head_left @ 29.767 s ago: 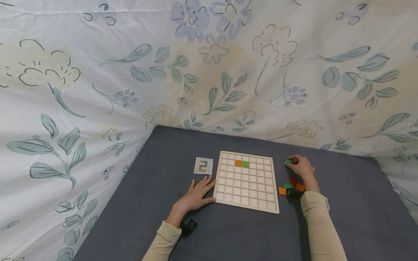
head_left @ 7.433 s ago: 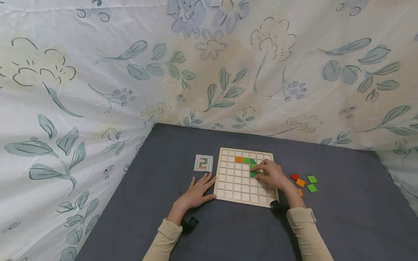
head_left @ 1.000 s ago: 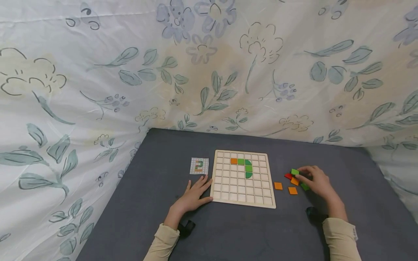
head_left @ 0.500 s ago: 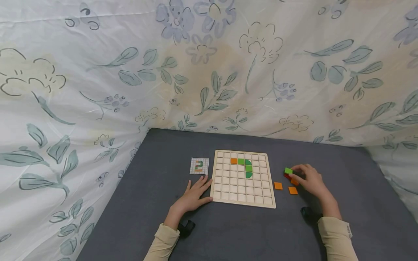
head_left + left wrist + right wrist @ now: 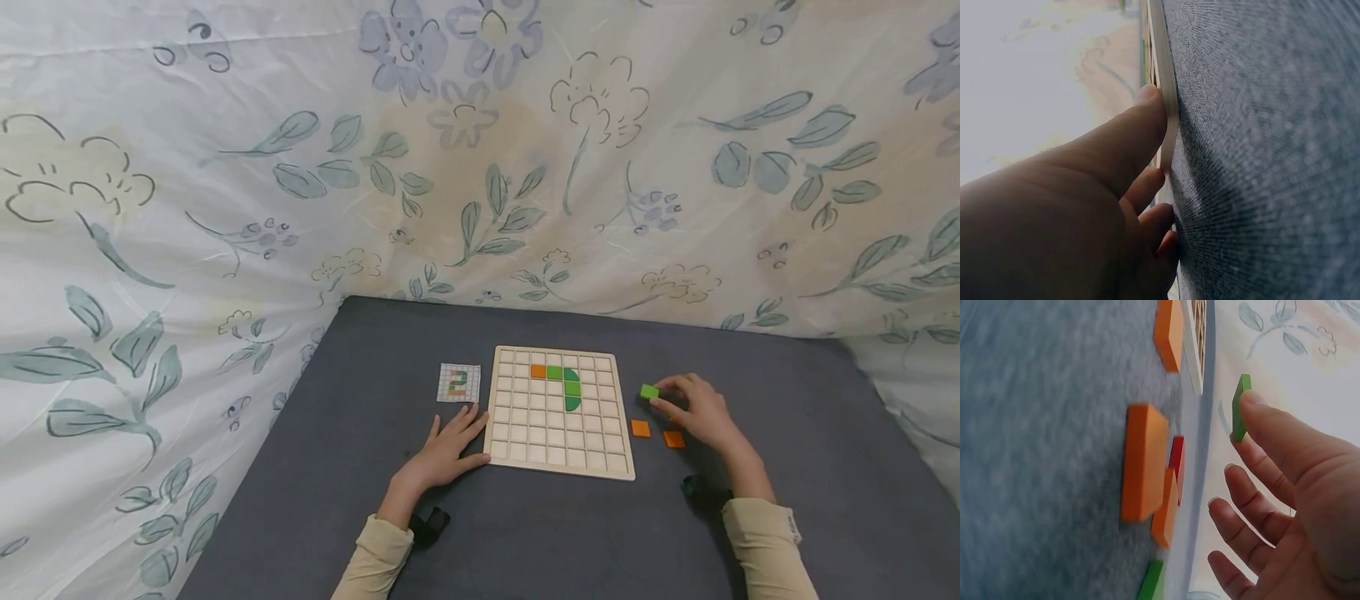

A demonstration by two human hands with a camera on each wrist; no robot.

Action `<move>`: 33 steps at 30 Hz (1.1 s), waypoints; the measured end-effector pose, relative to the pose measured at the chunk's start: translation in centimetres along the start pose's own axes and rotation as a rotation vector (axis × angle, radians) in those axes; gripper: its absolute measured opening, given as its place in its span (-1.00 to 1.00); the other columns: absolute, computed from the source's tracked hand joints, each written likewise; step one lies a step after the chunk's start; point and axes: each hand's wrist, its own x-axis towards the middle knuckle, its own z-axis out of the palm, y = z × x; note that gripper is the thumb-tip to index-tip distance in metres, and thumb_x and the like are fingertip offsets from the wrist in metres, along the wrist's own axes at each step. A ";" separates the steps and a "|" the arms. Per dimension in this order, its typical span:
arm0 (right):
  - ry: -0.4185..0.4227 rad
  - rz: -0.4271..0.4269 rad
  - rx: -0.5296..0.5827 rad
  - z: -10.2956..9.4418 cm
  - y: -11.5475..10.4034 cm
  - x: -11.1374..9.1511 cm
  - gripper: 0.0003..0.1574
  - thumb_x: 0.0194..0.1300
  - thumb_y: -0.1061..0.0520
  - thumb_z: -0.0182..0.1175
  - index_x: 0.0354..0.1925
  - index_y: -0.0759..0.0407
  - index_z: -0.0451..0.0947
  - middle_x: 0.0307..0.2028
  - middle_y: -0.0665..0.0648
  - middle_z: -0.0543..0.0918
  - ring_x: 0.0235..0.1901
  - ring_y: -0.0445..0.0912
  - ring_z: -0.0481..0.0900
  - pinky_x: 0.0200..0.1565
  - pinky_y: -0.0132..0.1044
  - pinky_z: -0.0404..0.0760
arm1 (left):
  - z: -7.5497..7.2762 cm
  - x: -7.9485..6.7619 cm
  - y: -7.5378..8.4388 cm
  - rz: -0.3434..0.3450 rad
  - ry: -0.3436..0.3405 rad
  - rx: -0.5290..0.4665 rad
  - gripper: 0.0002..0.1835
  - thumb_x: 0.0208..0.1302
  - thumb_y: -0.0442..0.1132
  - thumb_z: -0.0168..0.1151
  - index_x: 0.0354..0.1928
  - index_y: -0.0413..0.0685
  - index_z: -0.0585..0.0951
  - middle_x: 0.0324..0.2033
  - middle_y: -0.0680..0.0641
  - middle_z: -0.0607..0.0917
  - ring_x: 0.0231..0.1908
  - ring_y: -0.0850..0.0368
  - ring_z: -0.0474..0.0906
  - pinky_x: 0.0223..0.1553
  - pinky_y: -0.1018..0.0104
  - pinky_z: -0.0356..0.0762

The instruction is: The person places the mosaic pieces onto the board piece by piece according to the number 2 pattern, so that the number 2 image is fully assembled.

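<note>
My right hand point(image 5: 701, 410) pinches a light green square tile point(image 5: 648, 391) between thumb and index finger, raised off the table right of the wooden grid board point(image 5: 517, 434). In the right wrist view the tile point(image 5: 1241, 407) stands on edge, the other fingers loosely bent. My left hand point(image 5: 438, 460) lies with fingers spread, its fingertips and thumb touching the board's left edge. On the board sit an orange square point(image 5: 538, 371), two light green squares and two dark green rounded pieces, forming a hook shape.
Two orange tiles point(image 5: 640, 428) lie right of the board. The right wrist view also shows a red piece point(image 5: 1177, 459), another orange tile point(image 5: 1164, 515) and a green one point(image 5: 1152, 581). A pattern card point(image 5: 459, 382) lies left of the board; patterned cloth point(image 5: 480, 167) hangs behind.
Since the oldest frame, a green square and two dark green pieces have joined the board. Over the last second my right hand carries the green tile left from the loose tiles; my left hand stays put.
</note>
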 end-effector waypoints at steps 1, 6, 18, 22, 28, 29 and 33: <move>0.003 -0.010 -0.002 0.1 -0.1 0.0 -0.55 0.24 -0.09 0.22 -0.07 0.22 0.54 -0.18 0.27 0.46 -0.23 0.13 0.39 -0.26 0.09 0.24 | 0.0 0.0 0.0 0.001 0.001 0.001 -0.27 0.33 0.03 0.06 0.43 -0.07 0.09 0.43 -0.18 0.00 0.42 -0.15 -0.17 0.28 -0.35 -0.40; 0.003 -0.034 -0.009 0.6 -0.8 0.2 -0.55 0.23 -0.12 0.21 -0.08 0.18 0.56 -0.23 0.22 0.47 -0.31 0.06 0.38 -0.32 -0.01 0.24 | 0.0 0.0 0.0 -0.001 -0.001 -0.001 -0.27 0.33 0.04 0.05 0.43 -0.07 0.08 0.43 -0.17 0.00 0.42 -0.15 -0.17 0.29 -0.34 -0.40; 0.002 -0.089 0.012 1.6 -2.9 0.9 -0.63 0.19 -0.03 0.27 -0.11 0.17 0.58 -0.23 0.20 0.50 -0.30 0.03 0.40 -0.29 -0.05 0.28 | 0.0 0.0 0.1 -0.006 0.005 -0.001 -0.27 0.33 0.05 0.05 0.44 -0.03 0.08 0.43 -0.14 -0.01 0.43 -0.12 -0.19 0.29 -0.33 -0.41; -0.009 -0.104 0.020 1.9 -3.4 1.1 -0.62 0.18 -0.01 0.28 -0.09 0.17 0.58 -0.20 0.21 0.51 -0.24 0.07 0.42 -0.23 0.03 0.30 | 0.0 0.0 0.0 -0.004 0.004 -0.002 -0.28 0.33 0.05 0.04 0.44 -0.02 0.07 0.43 -0.13 -0.02 0.43 -0.11 -0.20 0.30 -0.32 -0.42; -0.034 -0.106 0.037 2.5 -4.1 1.5 -0.61 0.19 0.00 0.28 -0.07 0.18 0.57 -0.17 0.22 0.51 -0.20 0.09 0.43 -0.18 0.11 0.30 | 0.0 -0.1 0.0 0.003 0.006 -0.003 -0.27 0.34 0.03 0.05 0.43 -0.07 0.08 0.43 -0.17 0.00 0.43 -0.14 -0.18 0.29 -0.34 -0.40; -0.039 -0.108 0.039 2.6 -4.2 1.6 -0.61 0.19 0.00 0.27 -0.07 0.18 0.57 -0.18 0.22 0.51 -0.20 0.09 0.43 -0.17 0.12 0.30 | 0.0 -0.1 0.1 0.004 0.008 -0.004 -0.27 0.33 0.03 0.06 0.43 -0.08 0.09 0.43 -0.18 0.00 0.42 -0.14 -0.17 0.28 -0.35 -0.40; -0.043 -0.124 0.049 2.8 -4.7 1.9 -0.61 0.19 -0.01 0.28 -0.07 0.16 0.57 -0.21 0.20 0.51 -0.21 0.08 0.45 -0.18 0.11 0.30 | -0.1 -0.1 0.1 0.005 0.010 -0.005 -0.28 0.33 0.02 0.06 0.43 -0.09 0.09 0.42 -0.19 0.01 0.42 -0.16 -0.16 0.28 -0.35 -0.39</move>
